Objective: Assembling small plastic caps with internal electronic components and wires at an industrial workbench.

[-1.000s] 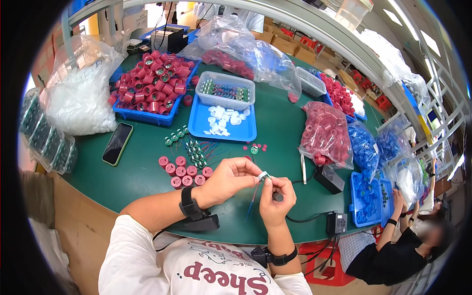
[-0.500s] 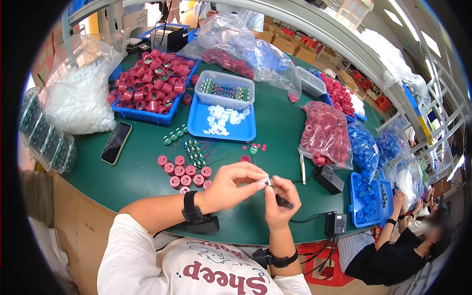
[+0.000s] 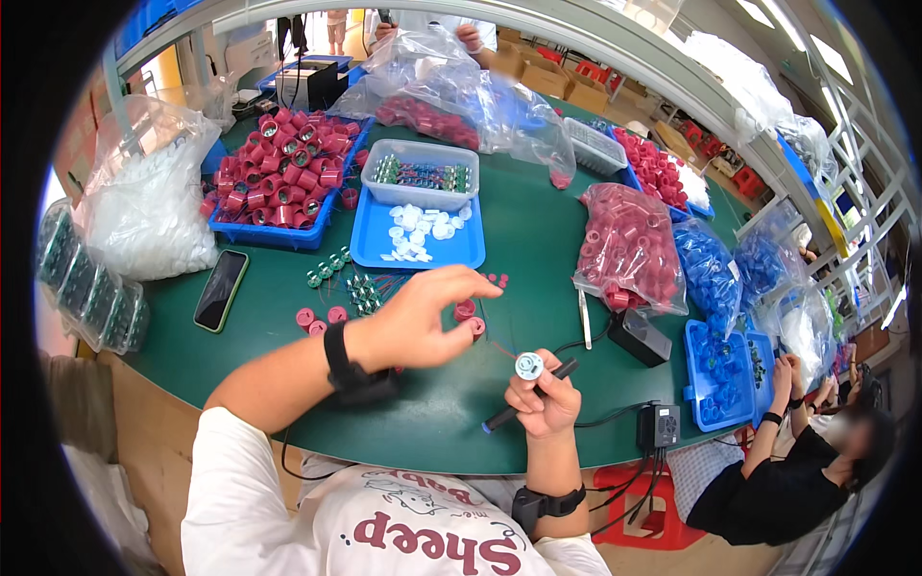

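1. Green felt-like desk (image 3: pixel 538 240) carries everything; we see big clear bags along its far edge, a white-filled bag (image 3: pixel 144 206) at the left edge and a bag of red caps (image 3: pixel 629 245) toward the right edge.
2. Blue bin of red caps (image 3: pixel 283 182) sits at far left; a blue tray (image 3: pixel 423 240) w/ white discs is just beside it, mid-desk.
3. Black phone (image 3: pixel 220 289) lies near the left edge.
4. Our left hand (image 3: pixel 427 317) hovers over loose red caps (image 3: pixel 466 309) near the front edge, fingers loosely curled, grasping nothing we can see.
5. Our right hand (image 3: pixel 543 398) is clenched round a dark pen-like tool (image 3: pixel 528 396) above the front edge, thumb and forefinger pinching a small white round part (image 3: pixel 529 365).
6. That part looks light, stiff plastic, prob. slippery; best pinched at the rim. Thin red wires beside it seem fragile.
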A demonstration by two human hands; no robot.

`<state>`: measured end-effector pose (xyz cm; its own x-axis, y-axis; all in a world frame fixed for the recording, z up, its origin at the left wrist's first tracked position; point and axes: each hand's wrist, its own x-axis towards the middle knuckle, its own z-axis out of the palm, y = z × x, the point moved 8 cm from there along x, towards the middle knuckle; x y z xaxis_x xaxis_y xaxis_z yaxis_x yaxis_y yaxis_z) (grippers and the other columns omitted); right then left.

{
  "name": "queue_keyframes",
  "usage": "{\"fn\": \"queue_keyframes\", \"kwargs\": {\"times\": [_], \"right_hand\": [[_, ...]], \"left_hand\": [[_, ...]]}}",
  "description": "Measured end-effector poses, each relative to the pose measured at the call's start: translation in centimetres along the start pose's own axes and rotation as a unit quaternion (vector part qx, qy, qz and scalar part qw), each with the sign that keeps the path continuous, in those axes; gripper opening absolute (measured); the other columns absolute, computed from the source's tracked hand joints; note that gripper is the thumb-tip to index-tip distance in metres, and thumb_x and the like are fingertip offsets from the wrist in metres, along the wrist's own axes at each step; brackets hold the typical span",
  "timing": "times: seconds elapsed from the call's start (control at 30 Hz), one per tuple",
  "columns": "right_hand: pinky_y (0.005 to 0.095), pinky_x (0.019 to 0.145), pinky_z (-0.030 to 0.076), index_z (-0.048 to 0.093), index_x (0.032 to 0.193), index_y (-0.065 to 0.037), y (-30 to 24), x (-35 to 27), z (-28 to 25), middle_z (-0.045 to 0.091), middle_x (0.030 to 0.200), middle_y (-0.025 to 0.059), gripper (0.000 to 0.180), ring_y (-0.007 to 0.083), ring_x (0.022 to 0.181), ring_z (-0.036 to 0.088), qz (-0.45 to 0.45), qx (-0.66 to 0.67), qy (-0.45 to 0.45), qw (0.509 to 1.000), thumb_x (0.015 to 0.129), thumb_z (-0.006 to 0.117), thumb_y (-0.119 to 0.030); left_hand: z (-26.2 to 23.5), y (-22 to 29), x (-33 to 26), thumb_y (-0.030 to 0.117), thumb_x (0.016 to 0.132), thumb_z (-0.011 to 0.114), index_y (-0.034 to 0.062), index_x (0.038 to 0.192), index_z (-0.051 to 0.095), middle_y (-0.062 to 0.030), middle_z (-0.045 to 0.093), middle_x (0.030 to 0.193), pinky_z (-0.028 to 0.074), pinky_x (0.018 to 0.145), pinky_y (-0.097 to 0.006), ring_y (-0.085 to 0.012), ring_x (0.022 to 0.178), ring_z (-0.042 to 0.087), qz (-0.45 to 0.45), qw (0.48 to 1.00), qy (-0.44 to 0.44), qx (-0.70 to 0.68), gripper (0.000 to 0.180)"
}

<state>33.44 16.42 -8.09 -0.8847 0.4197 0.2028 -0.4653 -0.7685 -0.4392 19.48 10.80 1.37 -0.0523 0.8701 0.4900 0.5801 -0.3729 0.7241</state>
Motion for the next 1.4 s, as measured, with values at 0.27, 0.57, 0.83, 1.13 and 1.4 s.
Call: {"fn": "queue_keyframes", "kwargs": {"times": [0.27,0.57,0.83,1.13,1.4], "right_hand": [[0.0226,0.045,0.032,0.059,0.095,0.000,-2.1,-1.2,-1.8,0.059,0.078,0.0127,0.014,0.0086,0.046,0.042,-0.067,-0.025,0.047,0.996,0.084,0.053,-0.005],[0.0219,0.044,0.031,0.058,0.091,0.003,-2.7,-1.9,-2.8,0.061,0.076,0.0124,0.010,0.0087,0.045,0.041,-0.085,-0.080,0.125,0.985,0.085,0.053,-0.003],[0.0208,0.044,0.033,0.058,0.090,0.004,-1.7,-0.9,-0.3,0.062,0.074,0.0120,0.009,0.0067,0.046,0.041,-0.061,-0.184,0.152,0.969,0.084,0.055,-0.002],[0.0205,0.042,0.031,0.056,0.092,0.005,-1.0,-0.7,1.0,0.059,0.074,0.0121,0.010,0.0063,0.044,0.040,-0.045,-0.217,0.147,0.964,0.085,0.053,-0.003],[0.0203,0.044,0.033,0.058,0.094,0.005,-0.2,-0.4,1.4,0.060,0.075,0.0117,0.011,0.0060,0.046,0.041,-0.013,-0.177,0.107,0.978,0.086,0.053,-0.001]], "left_hand": [[5.8,-5.8,0.6,0.015,0.066,0.067,-0.0007,0.081,0.060,-0.0184,0.053,0.087,0.048,0.072,-0.041,-0.0343,0.083,0.057,-0.050,0.946,-0.178,0.266,0.023],[4.4,-4.0,1.5,0.006,0.068,0.070,0.0010,0.090,0.062,-0.0116,0.061,0.089,0.049,0.066,-0.032,-0.0217,0.077,0.061,-0.120,0.985,-0.121,0.032,0.024],[3.7,-1.0,-1.9,0.002,0.074,0.070,0.0031,0.108,0.061,-0.0062,0.060,0.099,0.050,0.072,-0.024,-0.0116,0.088,0.058,-0.104,0.970,-0.047,-0.216,0.035],[2.7,0.4,-2.6,0.000,0.075,0.069,0.0005,0.108,0.060,-0.0101,0.060,0.102,0.053,0.075,-0.027,-0.0158,0.092,0.060,-0.037,0.974,-0.026,-0.222,0.034],[1.8,3.6,-3.0,0.003,0.072,0.073,-0.0005,0.106,0.061,-0.0131,0.061,0.097,0.054,0.069,-0.028,-0.0194,0.085,0.062,0.082,0.985,0.036,-0.144,0.036]]}}
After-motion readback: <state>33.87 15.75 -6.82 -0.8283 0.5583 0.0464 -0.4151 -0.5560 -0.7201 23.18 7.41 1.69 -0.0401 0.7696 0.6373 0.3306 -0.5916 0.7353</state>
